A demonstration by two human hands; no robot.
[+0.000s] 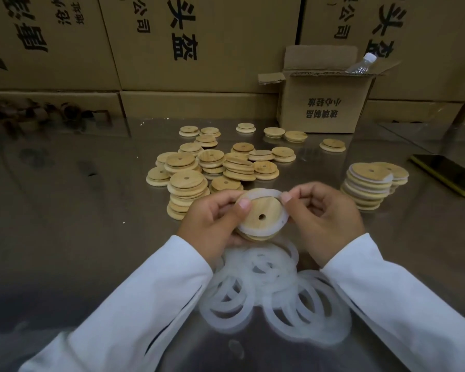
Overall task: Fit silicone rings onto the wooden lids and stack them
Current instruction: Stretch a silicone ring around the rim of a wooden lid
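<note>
I hold a round wooden lid (262,210) with a small centre hole above the metal table. My left hand (212,221) grips its left edge, thumb on top. My right hand (325,216) pinches the white silicone ring (263,194) that lies around the lid's raised centre, at its upper right. A heap of loose white silicone rings (274,288) lies on the table just below my hands. Bare wooden lids (207,167) are piled behind my hands. A stack of lids with rings fitted (368,183) stands to the right.
An open cardboard box (325,103) with a plastic bottle (361,64) in it stands at the back right. A dark phone (446,174) lies at the far right. Large printed cartons (185,49) wall off the back of the steel table (78,210).
</note>
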